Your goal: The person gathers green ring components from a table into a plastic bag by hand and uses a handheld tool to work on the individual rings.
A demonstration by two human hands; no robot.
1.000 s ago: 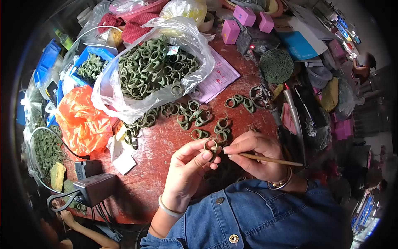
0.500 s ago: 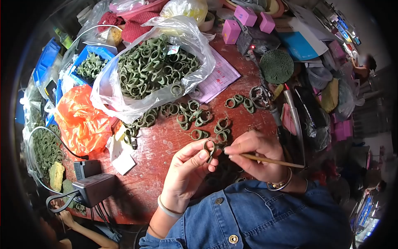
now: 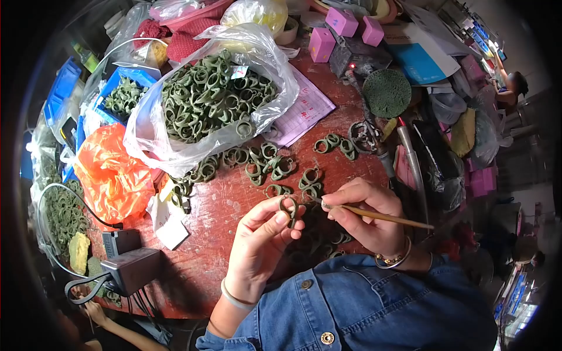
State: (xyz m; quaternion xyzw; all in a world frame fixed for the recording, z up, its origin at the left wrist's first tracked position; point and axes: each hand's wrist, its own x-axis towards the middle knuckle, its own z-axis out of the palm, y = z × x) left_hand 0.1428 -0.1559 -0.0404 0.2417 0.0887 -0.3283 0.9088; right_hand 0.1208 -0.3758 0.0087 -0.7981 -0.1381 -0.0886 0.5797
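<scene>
Between the thumb and fingers of my left hand point(image 3: 262, 237) is a small dark green ring point(image 3: 288, 205), held upright. My right hand point(image 3: 367, 215) pinches a thin wooden-handled tool point(image 3: 389, 217), its handle pointing right and its tip end toward the ring. A small gap shows between the tool's end and the ring. Just beyond my hands, several loose green rings point(image 3: 278, 168) lie on the red table point(image 3: 216, 225). Further back, a clear plastic bag point(image 3: 143, 137) holds a large heap of similar rings. More rings sit in shadow below my hands, partly hidden.
An orange plastic bag point(image 3: 114, 169), a blue tray point(image 3: 96, 108) of rings and a black power adapter point(image 3: 133, 269) are at the left. A round green pad point(image 3: 387, 93), pink blocks point(image 3: 341, 22) and a metal pen-like tool point(image 3: 410, 152) stand right. Another person's arm shows lower left.
The view has shifted slightly. The tool's end has moved a little away from the ring, and its handle slants differently. My left hand still holds the ring, which is turned slightly.
</scene>
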